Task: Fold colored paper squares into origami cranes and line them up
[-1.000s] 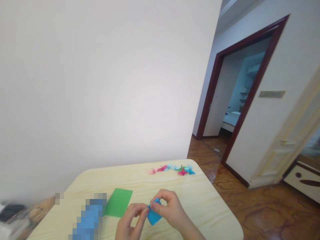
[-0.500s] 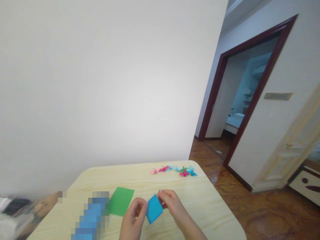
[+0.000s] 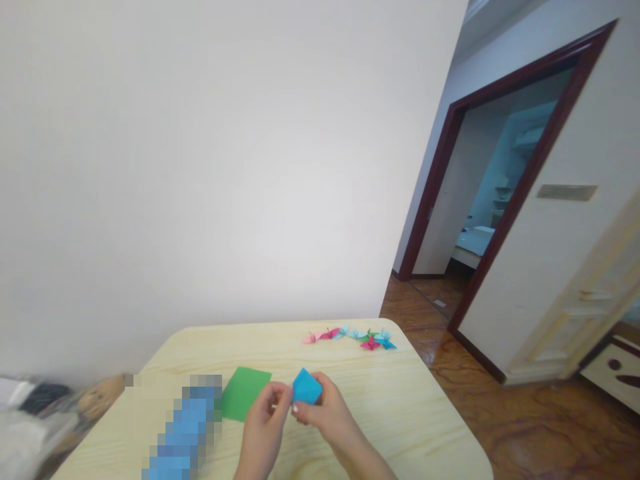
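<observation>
My left hand [image 3: 263, 427] and my right hand [image 3: 320, 408] meet over the light wooden table [image 3: 390, 407], near its front. Between their fingertips they pinch a piece of blue origami paper [image 3: 307, 387], folded into a small angular shape. Its lower part is hidden by my fingers. A flat green paper sheet [image 3: 245, 393] lies just left of my left hand, not touching it. Farther off, at the table's back edge, stands a row of several small folded paper cranes [image 3: 350, 338] in pink, red, light blue, and green.
A pixelated blue patch [image 3: 185, 427] covers part of the table at the front left. Soft, blurred items [image 3: 45, 413] sit beyond the table's left side. To the right, a wooden floor [image 3: 500, 413] leads to a dark-framed doorway [image 3: 453, 200].
The blue paper has gone from a flat, larger folded square to a smaller, tighter shape. My hands have drawn closer together around it, and the view has shifted slightly left.
</observation>
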Action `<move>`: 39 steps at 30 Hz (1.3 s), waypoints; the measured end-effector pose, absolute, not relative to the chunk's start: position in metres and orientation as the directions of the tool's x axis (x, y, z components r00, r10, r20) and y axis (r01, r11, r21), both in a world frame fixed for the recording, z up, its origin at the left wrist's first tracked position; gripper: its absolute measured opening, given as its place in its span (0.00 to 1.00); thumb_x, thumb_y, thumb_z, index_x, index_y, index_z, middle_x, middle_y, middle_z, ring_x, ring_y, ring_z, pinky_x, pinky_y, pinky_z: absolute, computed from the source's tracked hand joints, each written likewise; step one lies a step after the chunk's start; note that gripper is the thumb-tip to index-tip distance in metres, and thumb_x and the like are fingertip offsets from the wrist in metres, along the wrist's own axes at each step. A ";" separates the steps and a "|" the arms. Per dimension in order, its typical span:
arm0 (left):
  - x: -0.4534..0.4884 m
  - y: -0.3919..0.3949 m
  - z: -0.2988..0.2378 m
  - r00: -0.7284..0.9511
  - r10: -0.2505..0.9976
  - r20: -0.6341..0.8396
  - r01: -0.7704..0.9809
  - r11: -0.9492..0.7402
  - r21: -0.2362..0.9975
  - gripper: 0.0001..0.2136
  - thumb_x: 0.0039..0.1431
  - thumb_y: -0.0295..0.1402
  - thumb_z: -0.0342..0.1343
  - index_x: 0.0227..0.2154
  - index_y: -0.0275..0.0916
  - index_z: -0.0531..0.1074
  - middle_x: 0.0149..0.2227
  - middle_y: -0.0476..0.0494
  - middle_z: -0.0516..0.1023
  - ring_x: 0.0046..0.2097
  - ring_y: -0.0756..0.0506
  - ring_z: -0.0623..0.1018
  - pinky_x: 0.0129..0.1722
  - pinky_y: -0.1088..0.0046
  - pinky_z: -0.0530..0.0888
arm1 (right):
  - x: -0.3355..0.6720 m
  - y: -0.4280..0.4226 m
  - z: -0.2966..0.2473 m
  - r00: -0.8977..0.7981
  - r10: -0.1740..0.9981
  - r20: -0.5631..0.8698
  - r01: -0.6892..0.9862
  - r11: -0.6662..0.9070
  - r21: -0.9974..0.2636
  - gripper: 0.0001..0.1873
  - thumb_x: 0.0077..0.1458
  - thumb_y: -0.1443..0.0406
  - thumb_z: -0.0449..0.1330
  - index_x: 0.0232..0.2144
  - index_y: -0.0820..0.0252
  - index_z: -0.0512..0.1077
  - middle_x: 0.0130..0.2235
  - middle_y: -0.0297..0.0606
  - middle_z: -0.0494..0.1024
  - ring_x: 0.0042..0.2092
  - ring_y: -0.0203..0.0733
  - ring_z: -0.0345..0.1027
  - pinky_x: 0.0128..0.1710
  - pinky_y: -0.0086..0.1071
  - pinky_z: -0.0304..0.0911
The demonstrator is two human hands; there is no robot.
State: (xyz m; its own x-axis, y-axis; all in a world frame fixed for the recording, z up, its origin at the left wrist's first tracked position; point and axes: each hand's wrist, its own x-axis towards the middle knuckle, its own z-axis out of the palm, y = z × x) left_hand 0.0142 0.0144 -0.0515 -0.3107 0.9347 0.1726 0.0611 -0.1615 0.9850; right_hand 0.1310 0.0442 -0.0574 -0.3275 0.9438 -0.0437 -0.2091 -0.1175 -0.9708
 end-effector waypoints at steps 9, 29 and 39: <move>0.019 0.016 -0.081 -0.363 0.927 0.097 0.019 -0.097 0.995 0.20 0.39 0.54 0.58 0.22 0.40 0.67 0.18 0.53 0.72 0.24 0.46 0.74 0.26 0.71 0.71 | 0.145 0.054 -0.077 -0.196 0.980 0.028 -0.006 0.028 -1.000 0.23 0.38 0.67 0.62 0.39 0.59 0.60 0.19 0.25 0.68 0.22 0.35 0.63 0.23 0.27 0.56; 0.013 0.004 -0.173 0.462 0.762 0.454 0.865 -0.500 -0.041 0.20 0.54 0.42 0.53 0.50 0.44 0.66 0.51 0.44 0.73 0.48 0.41 0.74 0.44 0.63 0.69 | 0.188 0.060 -0.103 -0.217 0.967 0.133 0.769 0.253 -0.587 0.11 0.41 0.67 0.60 0.32 0.61 0.72 0.32 0.39 0.74 0.36 0.43 0.66 0.39 0.32 0.58; 0.016 -0.001 -0.166 0.442 0.739 0.509 0.873 -0.484 -0.056 0.19 0.56 0.42 0.50 0.50 0.45 0.65 0.52 0.47 0.72 0.49 0.43 0.72 0.45 0.65 0.66 | 0.183 0.065 -0.120 -0.196 0.976 0.093 0.598 0.194 -0.778 0.12 0.38 0.75 0.59 0.30 0.62 0.71 0.26 0.32 0.75 0.28 0.35 0.67 0.28 0.24 0.61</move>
